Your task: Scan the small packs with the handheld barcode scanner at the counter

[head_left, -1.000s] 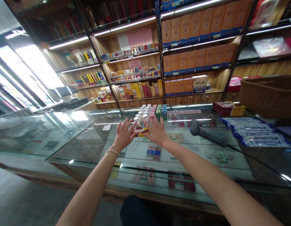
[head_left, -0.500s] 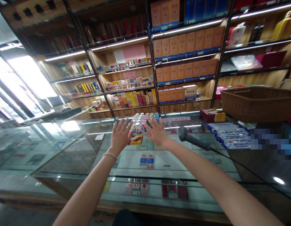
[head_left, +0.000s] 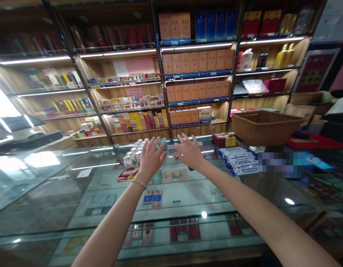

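My left hand (head_left: 151, 157) is held out over the glass counter (head_left: 105, 196), fingers spread, with a beaded bracelet (head_left: 138, 183) at the wrist. Just left of it stand rows of small white-lidded containers (head_left: 134, 152), partly covered by the hand. A red and yellow packet (head_left: 127, 174) lies in front of them, close to my left wrist. My right hand (head_left: 190, 154) reaches out beside it, palm down and fingers apart, holding nothing. Under the right wrist only a small dark bit of an object shows; the arm hides the rest.
To the right lie blue-and-white packets (head_left: 239, 160) in a pile, a stack of red and yellow packs (head_left: 224, 139) and a brown woven basket (head_left: 264, 128). Boxed goods fill the wall shelves (head_left: 197, 76) behind. Cigarette-like packs (head_left: 152, 198) sit under the glass.
The view has swung right, so shelves and counter goods appear further left. Both hands stay outstretched and spread. The black handheld scanner near my right arm is no longer plainly visible.
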`<state>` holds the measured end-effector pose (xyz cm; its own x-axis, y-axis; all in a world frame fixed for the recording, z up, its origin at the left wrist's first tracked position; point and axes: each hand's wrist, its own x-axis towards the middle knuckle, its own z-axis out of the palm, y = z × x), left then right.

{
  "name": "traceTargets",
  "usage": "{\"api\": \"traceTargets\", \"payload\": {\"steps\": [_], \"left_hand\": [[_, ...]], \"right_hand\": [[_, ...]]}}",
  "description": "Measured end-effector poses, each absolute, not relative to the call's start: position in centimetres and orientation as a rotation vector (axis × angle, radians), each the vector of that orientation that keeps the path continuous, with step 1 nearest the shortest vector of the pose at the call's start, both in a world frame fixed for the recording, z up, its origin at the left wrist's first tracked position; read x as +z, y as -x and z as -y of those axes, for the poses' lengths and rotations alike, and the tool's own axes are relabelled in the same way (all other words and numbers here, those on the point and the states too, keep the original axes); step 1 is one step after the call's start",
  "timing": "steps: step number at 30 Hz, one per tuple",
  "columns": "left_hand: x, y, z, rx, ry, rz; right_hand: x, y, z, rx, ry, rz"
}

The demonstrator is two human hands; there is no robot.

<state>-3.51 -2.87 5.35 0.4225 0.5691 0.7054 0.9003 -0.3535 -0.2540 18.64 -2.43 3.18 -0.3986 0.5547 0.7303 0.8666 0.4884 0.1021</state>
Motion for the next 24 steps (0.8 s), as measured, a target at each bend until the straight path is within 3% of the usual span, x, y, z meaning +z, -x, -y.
{"api": "traceTargets", "payload": {"steps": [24], "left_hand": [[4.4,-15.0,-1.1,-0.843,2.258,1.085]], "right_hand": [[2.8,-39.3,2.4,-0.843,1.600,1.887]]}}
